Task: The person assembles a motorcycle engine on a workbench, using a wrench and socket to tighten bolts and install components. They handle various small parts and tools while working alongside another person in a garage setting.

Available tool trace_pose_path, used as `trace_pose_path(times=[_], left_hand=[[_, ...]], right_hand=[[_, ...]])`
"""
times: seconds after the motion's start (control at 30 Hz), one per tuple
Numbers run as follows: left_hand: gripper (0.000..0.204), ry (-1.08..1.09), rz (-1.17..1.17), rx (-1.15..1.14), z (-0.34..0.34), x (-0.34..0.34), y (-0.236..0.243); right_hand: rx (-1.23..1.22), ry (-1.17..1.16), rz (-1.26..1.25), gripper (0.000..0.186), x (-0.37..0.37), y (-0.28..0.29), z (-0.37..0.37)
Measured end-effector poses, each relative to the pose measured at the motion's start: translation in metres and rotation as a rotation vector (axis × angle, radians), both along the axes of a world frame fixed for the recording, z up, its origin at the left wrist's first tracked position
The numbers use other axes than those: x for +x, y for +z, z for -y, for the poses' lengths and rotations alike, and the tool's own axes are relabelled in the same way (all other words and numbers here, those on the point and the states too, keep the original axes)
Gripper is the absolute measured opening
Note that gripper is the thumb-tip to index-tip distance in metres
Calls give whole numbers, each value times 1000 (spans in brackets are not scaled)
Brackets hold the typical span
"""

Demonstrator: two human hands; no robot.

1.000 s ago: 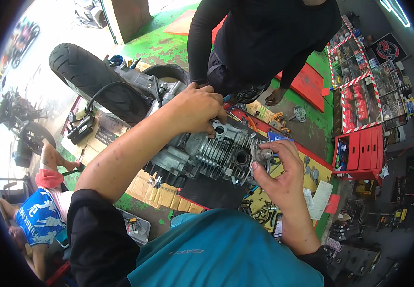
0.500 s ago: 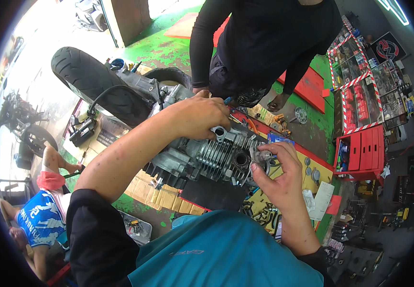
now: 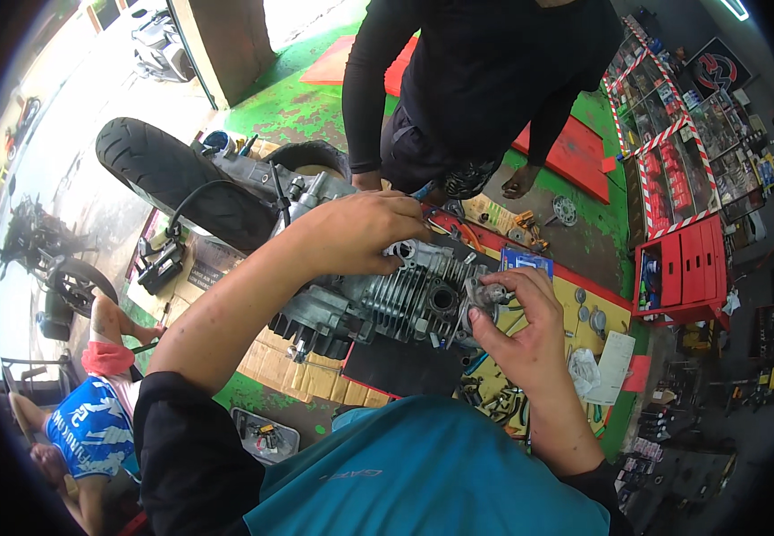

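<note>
Your right hand fingers pinch a small grey metal part against the end of the finned engine cylinder. Your left hand curls over the engine's top, fingertips pressed together on it. The engine lies on flattened cardboard, its rear tyre toward the far left edge. Another person's hand reaches in opposite.

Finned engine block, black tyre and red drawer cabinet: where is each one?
Finned engine block (image 3: pixel 402 305): head view, on the cooling fins.
Black tyre (image 3: pixel 159 174): head view, on the tread.
Red drawer cabinet (image 3: pixel 686 268): head view, on the drawer fronts.
</note>
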State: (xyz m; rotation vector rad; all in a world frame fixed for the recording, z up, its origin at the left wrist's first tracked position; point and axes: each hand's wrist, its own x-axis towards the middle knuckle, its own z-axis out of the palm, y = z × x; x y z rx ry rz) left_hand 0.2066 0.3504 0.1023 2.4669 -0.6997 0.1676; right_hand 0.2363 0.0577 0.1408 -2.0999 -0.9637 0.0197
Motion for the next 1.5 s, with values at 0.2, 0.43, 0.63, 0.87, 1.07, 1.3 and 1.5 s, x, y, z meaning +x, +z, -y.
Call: trace_pose_path(times=[0.2,0.43,0.63,0.87,1.07,1.3,1.5], left_hand=[[45,35,-92,-68,2,-6,7],[43,57,-415,-306,-11,0,11],[46,-46,-427,-241,-18,11,0],[49,-51,-513,-140,-16,18,8],[53,-74,-334,-8,-18,21,-8],[52,-66,-267,13,-8,24,-4],[44,-107,-251,136,-5,30,1]], right_hand=[[23,1,25,34,1,-3,6],[51,-10,30,35,-2,-3,13],[69,-31,29,37,-2,-4,21],[74,-50,19,37,-2,-9,27],[79,-54,-10,37,-2,-8,26],[73,-66,-35,36,0,-11,25],[56,-56,-27,36,1,-12,22]])
